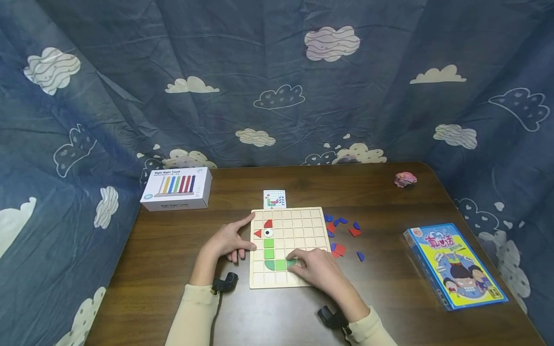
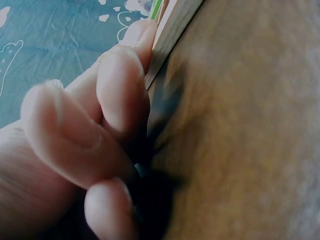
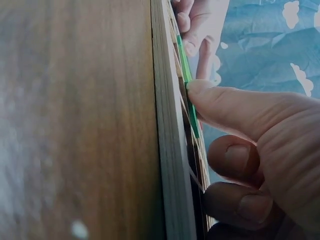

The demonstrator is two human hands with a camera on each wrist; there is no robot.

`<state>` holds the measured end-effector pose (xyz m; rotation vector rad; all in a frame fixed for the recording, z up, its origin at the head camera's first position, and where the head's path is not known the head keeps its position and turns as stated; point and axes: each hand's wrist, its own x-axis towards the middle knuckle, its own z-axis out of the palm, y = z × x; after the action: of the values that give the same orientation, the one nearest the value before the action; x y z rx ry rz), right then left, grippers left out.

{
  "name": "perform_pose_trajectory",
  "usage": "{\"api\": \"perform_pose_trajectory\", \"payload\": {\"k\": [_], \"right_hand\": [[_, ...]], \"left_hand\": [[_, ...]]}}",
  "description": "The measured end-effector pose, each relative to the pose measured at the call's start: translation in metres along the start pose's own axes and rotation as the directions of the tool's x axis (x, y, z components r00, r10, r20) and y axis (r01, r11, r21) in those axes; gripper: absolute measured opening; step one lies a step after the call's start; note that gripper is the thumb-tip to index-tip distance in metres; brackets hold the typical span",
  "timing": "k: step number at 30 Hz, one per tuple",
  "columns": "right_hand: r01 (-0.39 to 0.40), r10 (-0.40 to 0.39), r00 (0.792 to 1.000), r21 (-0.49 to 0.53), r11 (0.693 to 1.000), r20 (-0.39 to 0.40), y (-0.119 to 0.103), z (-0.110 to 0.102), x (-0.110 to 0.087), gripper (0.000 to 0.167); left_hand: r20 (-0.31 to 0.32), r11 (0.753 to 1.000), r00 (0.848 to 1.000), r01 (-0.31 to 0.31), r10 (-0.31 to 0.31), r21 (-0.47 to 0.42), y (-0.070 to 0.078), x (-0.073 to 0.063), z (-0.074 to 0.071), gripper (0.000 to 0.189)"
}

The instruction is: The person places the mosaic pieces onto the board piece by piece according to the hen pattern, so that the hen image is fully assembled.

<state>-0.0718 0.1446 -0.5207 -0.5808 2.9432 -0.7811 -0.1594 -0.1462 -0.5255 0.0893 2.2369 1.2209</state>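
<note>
A square wooden grid board (image 1: 303,230) lies on the table. My left hand (image 1: 229,241) rests at its left edge, thumb and index finger spread apart and touching the rim; the other fingers bend loosely beside it. In the bottom part of the grid, my right hand (image 1: 318,269) pinches a dark green piece (image 1: 291,263) between thumb and index finger, partly covering it. Left of that piece sit a light green square (image 1: 280,265) and a dark green quarter circle (image 1: 270,265). Above are more green squares (image 1: 269,248), a round eye piece (image 1: 268,232), a red triangle (image 1: 258,233) and a red quarter circle (image 1: 268,223).
A picture card (image 1: 274,198) lies against the board's far edge. Loose blue half-round pieces (image 1: 361,256) and red squares (image 1: 355,232) are scattered right of the board. A white box (image 1: 176,190) stands far left, a blue-yellow box (image 1: 456,269) right, a pink figurine (image 1: 405,179) far right.
</note>
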Motion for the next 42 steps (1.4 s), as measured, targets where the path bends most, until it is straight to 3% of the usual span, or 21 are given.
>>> {"api": "perform_pose_trajectory", "payload": {"k": [7,13,16,21,24,42], "right_hand": [[-0.044,0.050,0.998,0.142,0.989,-0.036,0.024,-0.022,0.001,0.018],[-0.170,0.176,0.978,0.059,0.984,-0.113,0.069,-0.055,0.002,0.022],[-0.215,0.214,0.974,-0.003,0.977,-0.081,0.089,-0.067,0.009,0.026],[-0.219,0.223,0.974,-0.072,0.973,0.045,0.109,-0.074,0.025,0.035],[-0.236,0.244,0.966,-0.086,0.968,0.086,0.114,-0.073,0.030,0.037],[-0.261,0.271,0.959,-0.126,0.957,0.076,0.113,-0.071,0.039,0.038]], "left_hand": [[-0.001,1.000,1.000,0.009,-0.009,0.000,0.000,0.001,-0.001,0.100],[-0.003,1.000,1.000,0.014,-0.014,-0.001,0.002,-0.001,-0.002,0.101],[-0.009,1.000,1.000,0.018,-0.018,-0.002,0.002,-0.001,-0.003,0.101],[-0.008,1.000,1.000,0.015,-0.015,0.007,0.002,-0.001,-0.003,0.100],[-0.003,1.000,1.000,0.005,-0.005,0.014,0.002,-0.001,-0.002,0.100],[-0.005,1.000,1.000,0.016,-0.016,-0.006,0.001,-0.002,0.000,0.102]]}}
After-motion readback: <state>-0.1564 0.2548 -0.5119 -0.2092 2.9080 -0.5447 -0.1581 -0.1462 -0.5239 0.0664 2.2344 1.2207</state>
